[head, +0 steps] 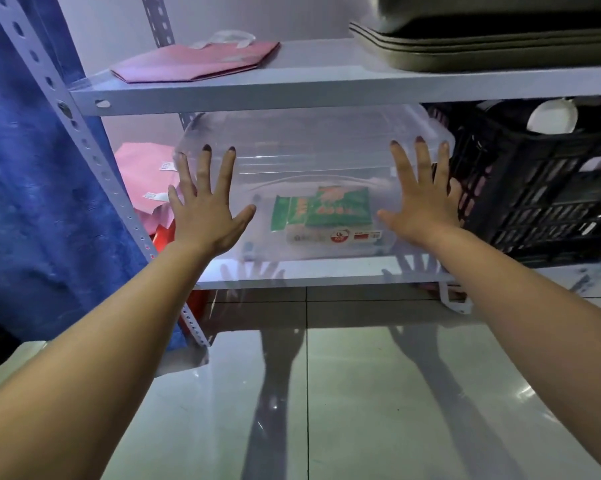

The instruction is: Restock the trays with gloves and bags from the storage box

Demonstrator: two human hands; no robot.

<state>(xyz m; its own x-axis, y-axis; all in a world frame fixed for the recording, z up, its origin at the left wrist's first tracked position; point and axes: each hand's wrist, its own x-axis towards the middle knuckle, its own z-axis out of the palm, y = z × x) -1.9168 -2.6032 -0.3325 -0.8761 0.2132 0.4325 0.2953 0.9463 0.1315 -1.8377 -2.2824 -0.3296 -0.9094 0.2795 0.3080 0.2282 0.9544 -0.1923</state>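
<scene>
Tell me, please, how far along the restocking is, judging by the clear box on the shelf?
Nothing looks restocked yet. The clear storage box sits on the lower shelf, green packets inside. In hand: the left hand and right hand are spread open at its front. Left: pulling it out and filling the trays stacked above.

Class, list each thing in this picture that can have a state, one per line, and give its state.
Clear storage box: on the lower shelf, lid on.
Green packets: lying inside the box.
Left hand: open, fingers spread, at the box front.
Right hand: open, fingers spread, at the box front.
Pink bag: lying flat on the upper shelf.
Black crate: standing right of the box.
</scene>
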